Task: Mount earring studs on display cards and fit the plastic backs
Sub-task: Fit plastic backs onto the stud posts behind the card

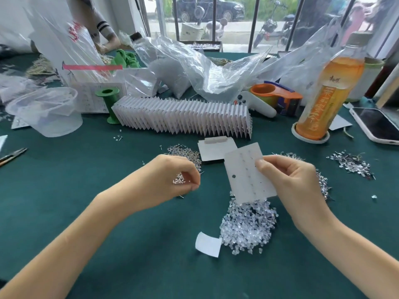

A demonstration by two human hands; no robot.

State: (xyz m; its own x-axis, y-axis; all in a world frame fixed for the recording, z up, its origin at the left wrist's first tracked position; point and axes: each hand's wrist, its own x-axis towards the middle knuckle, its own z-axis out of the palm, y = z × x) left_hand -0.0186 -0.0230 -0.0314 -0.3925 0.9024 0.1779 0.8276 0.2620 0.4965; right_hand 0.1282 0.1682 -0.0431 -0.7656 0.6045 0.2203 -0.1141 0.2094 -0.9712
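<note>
Over the dark green felt table (64, 190), the right hand (289, 182) pinches a flat white paper display card (248, 173) by its right edge between thumb and fingers, the card's long axis running from the far side toward the person and tilted slightly left, with a round hole near its left edge and rows of tiny perforations. The left hand (170, 180) is curled shut around a glittering bunch of metal earring studs (178, 180). Directly below the card lies a heap of clear, glassy plastic backs (248, 225), and a long concertina row of finished white cards (183, 115) stands farther back.

i see the white punched display card (248, 172) above the heap of clear plastic backs (249, 224), long fanned row of white cards (183, 115) behind.
</note>
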